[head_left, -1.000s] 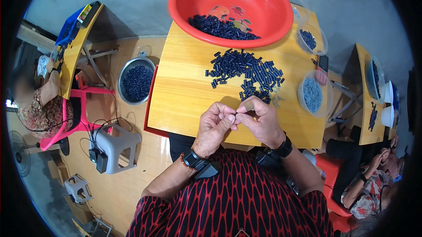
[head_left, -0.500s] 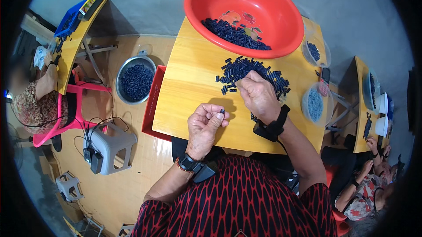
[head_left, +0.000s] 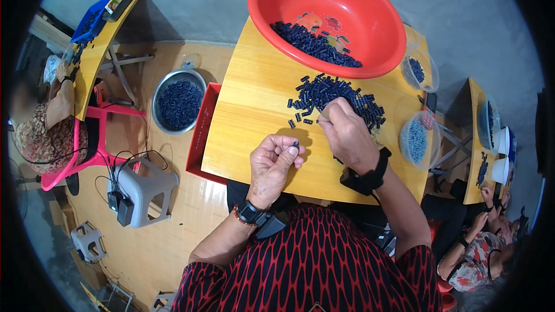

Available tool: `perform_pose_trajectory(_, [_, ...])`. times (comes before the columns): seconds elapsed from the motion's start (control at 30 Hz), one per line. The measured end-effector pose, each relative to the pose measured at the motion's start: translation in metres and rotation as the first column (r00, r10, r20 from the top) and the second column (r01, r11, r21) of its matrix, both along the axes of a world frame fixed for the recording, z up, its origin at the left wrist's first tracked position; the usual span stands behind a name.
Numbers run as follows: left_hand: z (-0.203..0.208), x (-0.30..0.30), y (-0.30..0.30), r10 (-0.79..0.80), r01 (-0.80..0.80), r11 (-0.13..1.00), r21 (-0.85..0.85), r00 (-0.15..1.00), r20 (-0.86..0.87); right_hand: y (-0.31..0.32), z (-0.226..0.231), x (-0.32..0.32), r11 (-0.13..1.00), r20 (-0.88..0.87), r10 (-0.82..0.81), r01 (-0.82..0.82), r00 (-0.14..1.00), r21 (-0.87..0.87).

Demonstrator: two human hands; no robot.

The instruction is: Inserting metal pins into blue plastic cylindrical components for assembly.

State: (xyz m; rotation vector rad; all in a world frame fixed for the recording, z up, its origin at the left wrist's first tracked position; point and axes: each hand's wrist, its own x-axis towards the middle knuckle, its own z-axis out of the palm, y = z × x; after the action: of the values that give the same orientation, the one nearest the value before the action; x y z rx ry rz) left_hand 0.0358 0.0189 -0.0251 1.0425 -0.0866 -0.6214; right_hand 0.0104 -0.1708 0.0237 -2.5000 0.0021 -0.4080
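Note:
My left hand [head_left: 273,166] is closed over the front part of the table, pinching a small dark cylindrical piece [head_left: 296,145] between thumb and fingertips. To its right, my right hand [head_left: 351,138] is closed in a pinch at the near edge of a heap of dark blue cylindrical pieces [head_left: 329,93]. Whatever its fingertips hold is too small to make out. Several loose pieces lie left of those fingertips. Behind the heap stands a large red basin [head_left: 370,23], with more of the dark pieces along its lower left side.
On the wooden table's [head_left: 243,109] right side stand a clear tub of light blue parts [head_left: 416,140] and another with dark pieces [head_left: 417,70]. A metal bowl [head_left: 180,104] and red box [head_left: 202,138] are at left. Other people sit at tables on both sides.
My right hand has moved slightly right and toward me, off the heap's middle to its near edge. The left hand keeps its pinch on the dark piece. The view has shifted slightly.

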Motion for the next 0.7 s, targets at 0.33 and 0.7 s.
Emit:
perform_pose_trajectory(0.33, [-0.003, 0.011, 0.002, 0.213, -0.239, 0.968, 0.083, 0.948, 0.237, 0.012, -0.006, -0.054, 0.837, -0.101, 0.016, 0.042, 0.995, 0.546])
perform_pose_trajectory(0.7, [-0.003, 0.010, -0.031, 0.121, -0.131, 0.987, 0.093, 0.987, 0.110, 0.003, -0.010, -0.072, 0.395, -0.215, 0.006, 0.195, 0.977, 0.898])
